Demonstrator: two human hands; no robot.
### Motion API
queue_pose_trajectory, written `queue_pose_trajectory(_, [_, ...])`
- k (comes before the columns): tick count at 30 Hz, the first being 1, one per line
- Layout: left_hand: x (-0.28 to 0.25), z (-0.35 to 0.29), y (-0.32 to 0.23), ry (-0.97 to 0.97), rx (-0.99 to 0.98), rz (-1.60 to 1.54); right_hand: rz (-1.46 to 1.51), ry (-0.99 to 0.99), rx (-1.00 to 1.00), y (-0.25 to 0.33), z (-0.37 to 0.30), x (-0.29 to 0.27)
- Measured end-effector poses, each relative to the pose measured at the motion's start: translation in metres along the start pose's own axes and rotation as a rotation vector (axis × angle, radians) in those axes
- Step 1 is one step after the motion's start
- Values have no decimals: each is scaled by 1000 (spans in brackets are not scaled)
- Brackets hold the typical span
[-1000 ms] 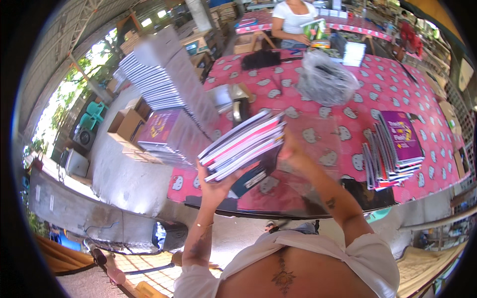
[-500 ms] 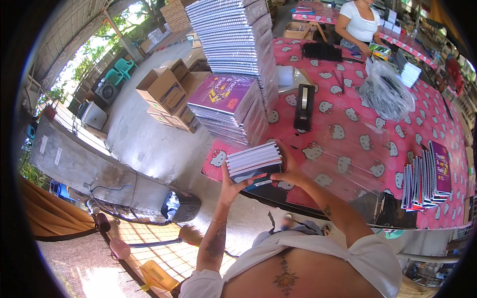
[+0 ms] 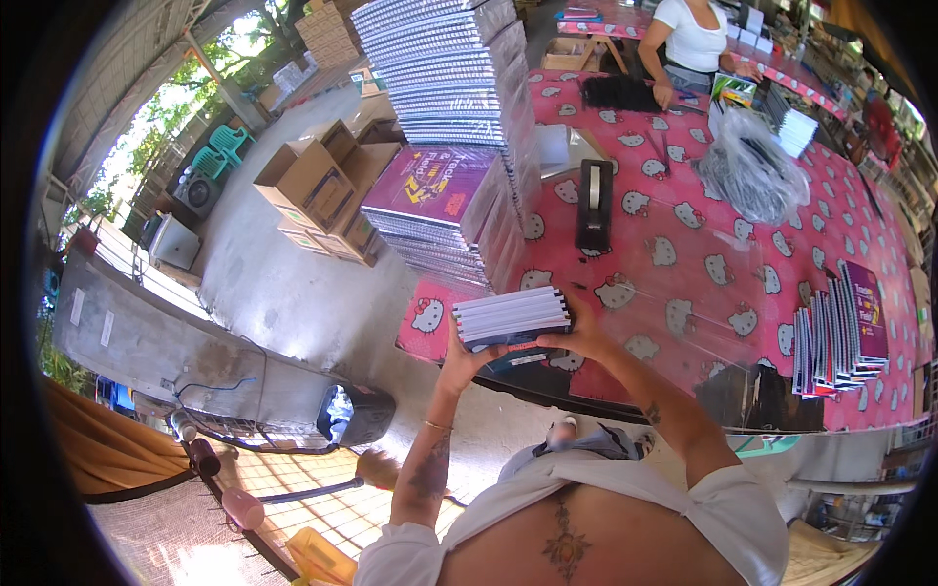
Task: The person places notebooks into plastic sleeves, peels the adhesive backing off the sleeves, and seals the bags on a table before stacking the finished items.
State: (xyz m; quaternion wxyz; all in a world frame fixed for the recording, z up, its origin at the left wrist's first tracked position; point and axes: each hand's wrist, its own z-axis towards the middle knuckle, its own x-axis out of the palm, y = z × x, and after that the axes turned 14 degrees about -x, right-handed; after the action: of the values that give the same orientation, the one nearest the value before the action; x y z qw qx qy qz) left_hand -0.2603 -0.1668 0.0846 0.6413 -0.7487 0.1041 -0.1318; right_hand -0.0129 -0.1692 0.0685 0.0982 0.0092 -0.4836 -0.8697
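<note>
A daylit grey floor [image 3: 233,266] runs past green chairs [image 3: 232,144] and a low grey wall [image 3: 147,322] at left.

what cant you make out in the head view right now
Head view:
Held books: underside, hidden by their own bulk.
Left hand and right hand: some fingers, hidden by the books.
Tall stack: top, cut off by the upper edge.
Crumpled plastic: contents, if any, hidden by folds.

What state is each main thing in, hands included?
Held notebooks: shut, pressed together
Left hand: closed on held notebooks
Right hand: closed on held notebooks
Tape dispenser: loaded with a roll
Cardboard box: open
Plastic bag: crumpled
Far-right notebooks: shut, overlapping
Tall notebook stack: standing
</note>
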Motion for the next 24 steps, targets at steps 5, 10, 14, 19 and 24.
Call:
queue_pose_trajectory(5, [-21,0,13,66,-60,-29,3,1,16,5,-1,14])
queue_pose_trajectory(10, [-23,-6,-61,102,11,462,-49,65,31,10,0,-1])
queue_pose_trajectory(14, [47,-22,-125,-331,473,866,-108,94,12,15,5,-4])
queue_pose_trajectory(19, [80,-13,-93,-127,432,1325,-222,147,-54,12,13,-14])
queue_pose_trajectory(24, [80,-11,-83,-153,476,1346,-475,287,-9,51,21,-9])
